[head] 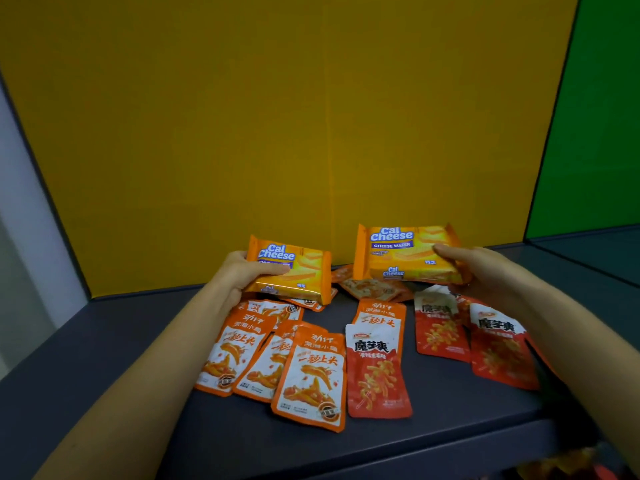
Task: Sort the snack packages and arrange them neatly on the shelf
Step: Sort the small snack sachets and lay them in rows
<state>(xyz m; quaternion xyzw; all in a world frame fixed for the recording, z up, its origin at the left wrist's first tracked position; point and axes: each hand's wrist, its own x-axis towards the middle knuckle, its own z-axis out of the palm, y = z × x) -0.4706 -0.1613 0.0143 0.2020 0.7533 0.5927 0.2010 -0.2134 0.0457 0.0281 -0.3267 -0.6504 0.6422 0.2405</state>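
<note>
Head view: grey shelf [104, 358], yellow back panel [277, 116], green side panel [595, 133]. Far centre, left hand [239, 275] clamps fingers on left Cal Cheese pack [298, 271], right hand [485, 268] on right Cal Cheese pack [405, 254]; orange sachets [311, 379], red sachets [377, 375] lie nearer.

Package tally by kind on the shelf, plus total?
Cal Cheese packs: 2
Orange pouches: 5 clearly seen
Red pouches: 3 clearly seen
Back pouches, partly hidden, kind unclear: at least 1
Total: at least 11

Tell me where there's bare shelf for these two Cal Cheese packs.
Bare shelf lies left of the orange pouches, along the front edge, and right-rear beside the green wall. The middle is crowded with overlapping pouches.
</note>
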